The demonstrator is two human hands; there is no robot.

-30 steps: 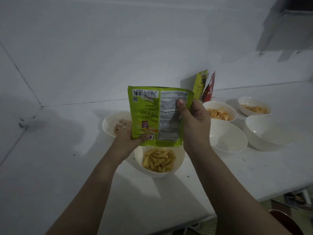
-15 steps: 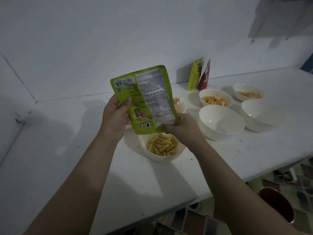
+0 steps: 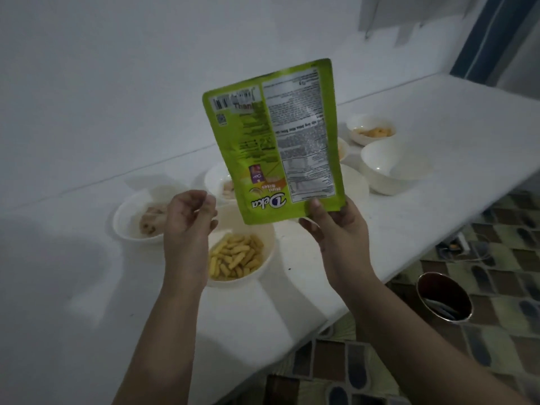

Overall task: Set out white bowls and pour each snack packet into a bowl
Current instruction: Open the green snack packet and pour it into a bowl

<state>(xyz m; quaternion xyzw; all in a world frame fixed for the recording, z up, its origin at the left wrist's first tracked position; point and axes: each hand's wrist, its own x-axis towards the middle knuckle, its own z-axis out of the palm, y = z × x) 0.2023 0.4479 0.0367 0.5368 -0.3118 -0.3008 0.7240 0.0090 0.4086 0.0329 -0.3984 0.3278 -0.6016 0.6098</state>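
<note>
My right hand (image 3: 336, 226) pinches the lower corner of a green snack packet (image 3: 277, 141), held upside down above the white table (image 3: 87, 287). Beside it my left hand (image 3: 190, 220) hovers with loosely curled fingers, holding nothing. Below both hands stands a white bowl (image 3: 267, 244) filled with yellow snack sticks (image 3: 233, 255). Two more white bowls with pale snacks sit behind it: one at the left (image 3: 128, 220), the other (image 3: 216, 178) half hidden by the packet. At the right are an empty white bowl (image 3: 391, 165) and a bowl with orange snacks (image 3: 371, 128).
Another white bowl (image 3: 355, 182) shows partly behind the packet. The table's front edge runs diagonally at the right; beyond it lie a patterned floor and a dark round bin (image 3: 444, 299). A white wall closes the back.
My left hand has let go of the packet and dropped beside it. My right hand has lifted the packet higher and to the right. The view has turned left, hiding the packets by the wall.
</note>
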